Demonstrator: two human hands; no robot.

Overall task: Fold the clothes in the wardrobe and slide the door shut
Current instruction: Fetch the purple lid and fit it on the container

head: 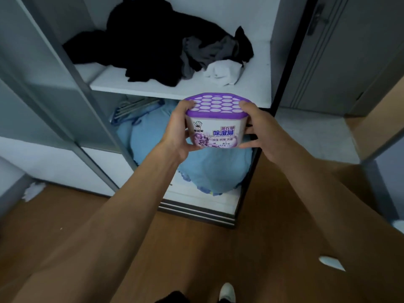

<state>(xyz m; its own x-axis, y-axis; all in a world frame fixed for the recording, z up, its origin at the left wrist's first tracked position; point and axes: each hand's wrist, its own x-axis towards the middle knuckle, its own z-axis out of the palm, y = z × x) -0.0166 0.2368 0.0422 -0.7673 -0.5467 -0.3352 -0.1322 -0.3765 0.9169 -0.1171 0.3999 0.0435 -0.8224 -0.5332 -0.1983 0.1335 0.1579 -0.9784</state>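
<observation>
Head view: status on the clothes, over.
Both hands busy: left hand, right hand grip dehumidifier box. Unfolded clothes heaped on shelf. Box blocks folding.

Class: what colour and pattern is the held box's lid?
The lid is purple with rows of white ovals; head view.

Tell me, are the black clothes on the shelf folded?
Not folded: the black clothes lie in a crumpled heap on the shelf.

White shelf [251, 85] carried a crumpled heap of black clothes [148, 44], w/ a grey garment [209, 50] against its right side & a white cloth [223, 73] near the front edge. Wardrobe base [196, 201] below held a light-blue bundle [196, 169]. Wood floor [196, 248]: white scrap [32, 190] at left.
</observation>
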